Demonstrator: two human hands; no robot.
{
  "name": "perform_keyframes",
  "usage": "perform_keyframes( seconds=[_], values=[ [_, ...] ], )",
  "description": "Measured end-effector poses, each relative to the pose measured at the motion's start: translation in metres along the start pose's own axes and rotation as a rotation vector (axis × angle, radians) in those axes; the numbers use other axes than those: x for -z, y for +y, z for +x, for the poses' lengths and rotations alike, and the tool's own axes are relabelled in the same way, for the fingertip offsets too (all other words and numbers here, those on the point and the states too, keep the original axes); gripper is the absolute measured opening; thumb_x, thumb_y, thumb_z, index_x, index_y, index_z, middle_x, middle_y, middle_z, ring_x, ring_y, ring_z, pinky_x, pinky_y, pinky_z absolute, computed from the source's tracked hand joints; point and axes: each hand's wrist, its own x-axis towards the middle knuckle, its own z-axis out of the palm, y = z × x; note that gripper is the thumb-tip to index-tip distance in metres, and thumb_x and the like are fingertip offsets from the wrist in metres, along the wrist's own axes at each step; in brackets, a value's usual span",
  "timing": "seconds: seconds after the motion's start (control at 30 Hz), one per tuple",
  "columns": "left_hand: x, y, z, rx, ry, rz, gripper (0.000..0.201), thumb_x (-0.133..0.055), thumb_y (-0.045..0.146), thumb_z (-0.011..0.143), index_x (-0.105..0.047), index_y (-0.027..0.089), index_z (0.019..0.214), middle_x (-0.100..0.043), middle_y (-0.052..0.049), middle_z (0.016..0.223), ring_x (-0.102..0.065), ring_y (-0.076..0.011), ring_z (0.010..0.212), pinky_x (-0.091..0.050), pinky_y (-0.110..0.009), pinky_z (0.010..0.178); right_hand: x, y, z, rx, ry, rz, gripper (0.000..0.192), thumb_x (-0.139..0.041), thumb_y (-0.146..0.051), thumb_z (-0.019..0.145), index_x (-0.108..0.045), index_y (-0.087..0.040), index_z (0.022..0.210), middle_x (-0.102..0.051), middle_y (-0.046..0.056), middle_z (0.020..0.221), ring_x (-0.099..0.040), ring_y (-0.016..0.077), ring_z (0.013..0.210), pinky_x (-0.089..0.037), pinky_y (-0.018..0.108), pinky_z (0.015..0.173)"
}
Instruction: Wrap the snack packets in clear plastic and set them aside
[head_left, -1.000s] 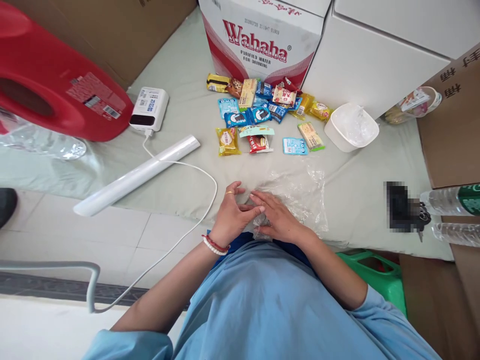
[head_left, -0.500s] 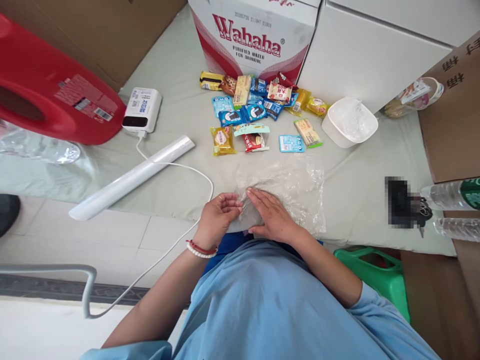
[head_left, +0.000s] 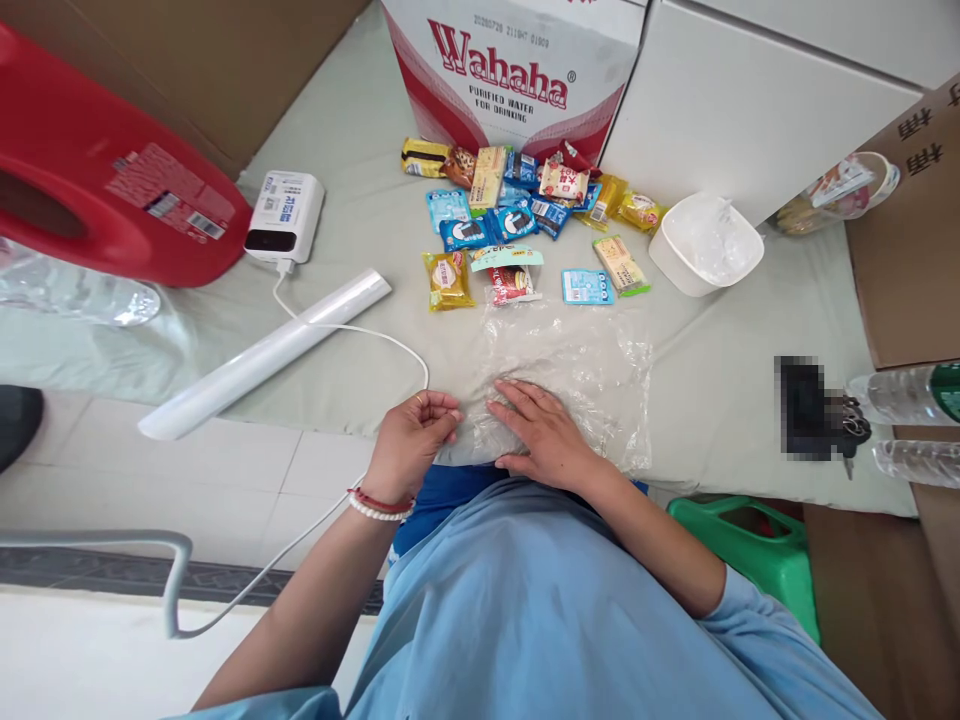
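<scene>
Left hand [head_left: 411,440] was curled at the near left corner of a clear plastic bag [head_left: 577,370], fingertips pinched on its edge. Right hand [head_left: 541,435] lay flat with fingers spread, pressing down on the bag's near part. Bag was spread wrinkled on the pale green cloth [head_left: 360,220], at its near edge, right in front of the person. Just beyond the bag: a scatter of small snack packets [head_left: 517,215], the nearest ones touching or almost touching its far edge. White bowl [head_left: 705,245] sat to the right of the snacks. Wahaha water carton [head_left: 517,70] stood behind them. White power bank [head_left: 283,215] was at left, its cable [head_left: 390,345] looping toward the left hand; a white roll [head_left: 266,355] lay diagonally across it. Red jug [head_left: 105,190] was at far left.
</scene>
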Motion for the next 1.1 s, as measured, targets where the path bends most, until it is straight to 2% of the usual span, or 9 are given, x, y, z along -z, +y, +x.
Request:
perform_keyframes(
  seconds=[0.13,0.23,0.37,0.5,0.6,0.7,0.83,1.0,1.1],
  values=[
    [-0.008,-0.005,-0.005,-0.014,-0.008,0.025,0.058,-0.081,0.049,0.064,-0.063,0.015,0.108,-0.068,-0.002,0.087,-0.057,-0.0093,0.057,-0.044,-0.024,0.055,0.000,0.000,0.000,-0.005,0.012,0.009,0.091,-0.083,-0.043,0.083,-0.040,-0.026,0.161,-0.029,0.010,0.172,-0.026,0.0311,0.158,-0.026,0.054,0.128],
    [-0.018,-0.009,-0.011,-0.079,0.031,0.127,0.073,-0.082,0.047,0.065,-0.052,0.018,0.126,-0.068,-0.004,0.105,-0.055,-0.0072,0.053,-0.049,-0.028,0.058,-0.001,0.000,0.001,-0.014,0.019,0.019,0.096,-0.083,-0.042,0.083,-0.035,-0.023,0.164,-0.030,0.011,0.171,-0.027,0.0309,0.158,-0.027,0.053,0.128],
    [-0.029,-0.015,-0.015,-0.180,0.096,0.360,0.078,-0.078,0.043,0.070,-0.044,0.021,0.136,-0.067,-0.002,0.107,-0.053,-0.0090,0.050,-0.050,-0.032,0.062,-0.001,0.000,0.001,-0.017,0.027,0.036,0.096,-0.082,-0.041,0.084,-0.032,-0.025,0.165,-0.032,0.011,0.171,-0.027,0.0310,0.158,-0.026,0.054,0.128],
    [-0.030,-0.019,-0.011,-0.266,0.187,0.551,0.057,-0.074,0.044,0.074,-0.052,0.020,0.121,-0.069,-0.001,0.094,-0.061,-0.0175,0.062,-0.048,-0.034,0.069,-0.001,0.000,0.001,-0.010,0.033,0.044,0.095,-0.081,-0.042,0.085,-0.033,-0.025,0.164,-0.032,0.012,0.170,-0.027,0.0312,0.158,-0.025,0.055,0.128],
    [-0.024,-0.017,-0.006,-0.260,0.211,0.640,0.030,-0.066,0.051,0.081,-0.056,0.023,0.088,-0.062,0.001,0.072,-0.058,-0.0193,0.064,-0.042,-0.031,0.067,-0.001,0.001,0.000,-0.009,0.033,0.039,0.093,-0.080,-0.045,0.085,-0.034,-0.024,0.164,-0.032,0.012,0.170,-0.027,0.0317,0.158,-0.025,0.055,0.128],
    [-0.016,-0.013,-0.003,-0.200,0.100,0.648,0.043,-0.057,0.060,0.086,-0.049,0.024,0.062,-0.052,0.002,0.055,-0.049,-0.0169,0.058,-0.036,-0.030,0.062,-0.002,0.002,0.000,-0.007,0.033,0.033,0.093,-0.080,-0.044,0.085,-0.035,-0.022,0.163,-0.031,0.012,0.171,-0.026,0.0311,0.158,-0.025,0.054,0.128],
    [-0.017,-0.007,-0.002,-0.141,-0.013,0.674,0.044,-0.061,0.063,0.079,-0.059,0.023,0.062,-0.056,0.002,0.054,-0.049,-0.0167,0.057,-0.033,-0.029,0.060,-0.004,0.003,0.000,-0.010,0.036,0.037,0.092,-0.080,-0.045,0.085,-0.036,-0.023,0.163,-0.031,0.012,0.171,-0.026,0.0316,0.158,-0.024,0.055,0.128],
    [-0.018,-0.001,0.003,-0.165,-0.055,0.742,0.029,-0.058,0.047,0.077,-0.063,0.022,0.064,-0.062,0.000,0.060,-0.054,-0.0175,0.061,-0.034,-0.029,0.061,-0.003,0.003,-0.001,-0.008,0.037,0.035,0.091,-0.080,-0.045,0.086,-0.037,-0.023,0.162,-0.031,0.012,0.171,-0.026,0.0317,0.158,-0.024,0.055,0.129],
    [-0.006,0.001,0.011,-0.119,-0.201,0.636,0.030,-0.061,0.050,0.073,-0.064,0.021,0.064,-0.058,0.002,0.058,-0.048,-0.0147,0.058,-0.034,-0.027,0.058,-0.002,0.004,-0.001,-0.003,0.025,0.028,0.092,-0.081,-0.045,0.084,-0.038,-0.020,0.161,-0.032,0.012,0.171,-0.026,0.0312,0.158,-0.024,0.053,0.129]
  ],
)
